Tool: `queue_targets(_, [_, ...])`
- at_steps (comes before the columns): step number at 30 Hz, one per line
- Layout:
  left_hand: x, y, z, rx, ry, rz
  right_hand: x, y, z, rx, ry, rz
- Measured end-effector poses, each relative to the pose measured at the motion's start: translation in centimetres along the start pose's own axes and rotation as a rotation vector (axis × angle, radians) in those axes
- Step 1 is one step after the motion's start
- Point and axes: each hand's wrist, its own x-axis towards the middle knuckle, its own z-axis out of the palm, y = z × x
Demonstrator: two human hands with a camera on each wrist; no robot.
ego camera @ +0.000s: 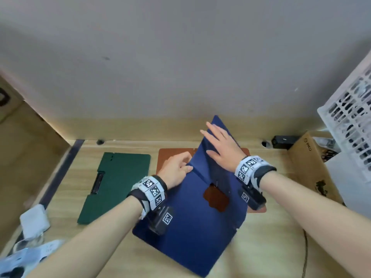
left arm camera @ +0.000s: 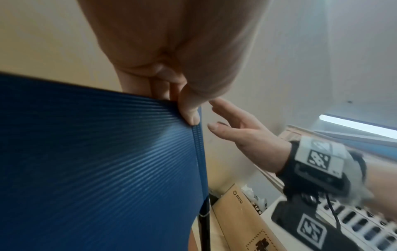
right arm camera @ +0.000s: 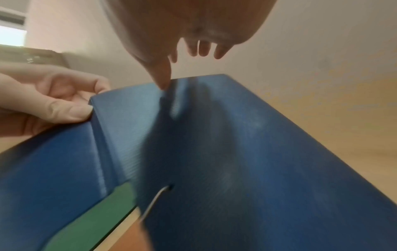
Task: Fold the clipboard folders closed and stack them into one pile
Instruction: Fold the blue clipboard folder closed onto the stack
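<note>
A blue clipboard folder [ego camera: 192, 223] lies half open across the middle of the desk, on top of a brown folder [ego camera: 172, 155]. Its right flap [ego camera: 216, 157] stands raised. My right hand [ego camera: 220, 145] lies flat against that flap with straight fingers [right arm camera: 204, 49]. My left hand [ego camera: 176, 169] pinches the folder's far edge at the spine, thumb [left arm camera: 189, 108] on top and fingers curled behind. A dark green folder [ego camera: 116, 185] lies closed to the left.
A cardboard box [ego camera: 309, 169] and a white lattice crate [ego camera: 353, 125] stand at the right. A black adapter [ego camera: 283, 141] sits by the back wall. White cloth and plastic items [ego camera: 34, 219] lie at the desk's left front edge.
</note>
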Motion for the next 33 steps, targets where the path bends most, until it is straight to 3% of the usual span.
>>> queue_targets(2, [-1.4,1.7,-2.8,0.123,0.031,0.078,1.6,-1.5,-2.6,-0.137,-0.039,-0.100])
queue_targets(4, [-2.3,2.7,-5.4,0.196,0.049,0.137,2.5,-3.0,-5.5,-0.165,-0.047,-0.106])
queue_targets(11, [-4.4,4.4,-12.1,0.445,0.232,0.332,2.1,-7.3,-12.4,-0.104,0.094,0.092])
queue_targets(15, [-4.5,3.1,-14.6,0.666,0.190,0.242,0.1,-8.2,-12.0,-0.130,0.249,0.140])
queue_targets(18, [-4.8,0.9,-14.3,0.791,0.136,0.178,-1.3,-8.7,-9.9,-0.146,0.269,0.162])
queue_targets(22, [-5.8,-3.5,-11.0,0.743,0.167,0.177,-3.2,-9.2,-4.6,-0.166,0.138,0.204])
queue_targets(27, [-8.5,-10.0,-6.0,0.586,0.108,0.153,-6.5,-9.2,3.1,-0.184,-0.153,0.220])
queue_targets(31, [-10.3,-14.0,-2.4,0.654,0.028,0.213,-9.7,-9.4,8.6,-0.121,-0.405,0.249])
queue_targets(33, [-11.1,-15.6,-0.6,0.709,-0.020,0.188,-11.4,-9.6,11.0,-0.026,-0.443,0.304])
